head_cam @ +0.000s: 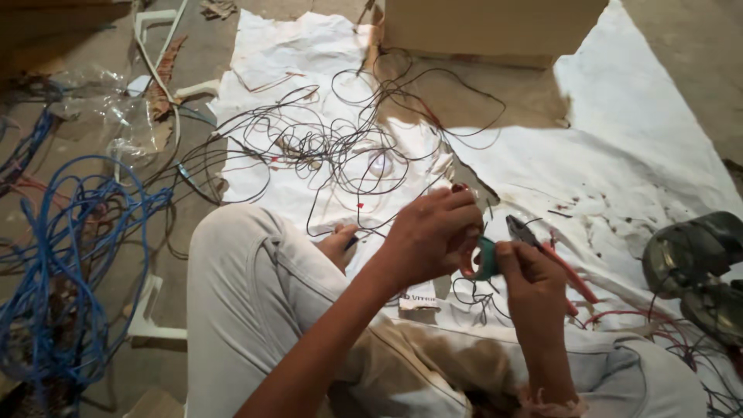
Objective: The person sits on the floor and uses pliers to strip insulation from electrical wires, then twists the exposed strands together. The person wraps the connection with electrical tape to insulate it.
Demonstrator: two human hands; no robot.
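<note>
My left hand (433, 232) is closed around a bundle of thin dark wire, with a reddish wire end showing at its top. It meets my right hand (534, 282) over my lap. My right hand pinches a small teal roll, likely tape (487, 260), pressed against the left hand's fingers. Red-handled pliers (553, 259) lie on the white sheet (619, 147) just behind my right hand. A tangle of thin black and red wires (340, 147) spreads over the sheet ahead of both hands.
A coil of blue cable (70, 255) lies on the floor at left. A cardboard box (480, 27) stands at the top, dark sandals (696, 263) at the right edge, and clear plastic wrap (108, 101) with white plastic pieces (159, 58) at upper left.
</note>
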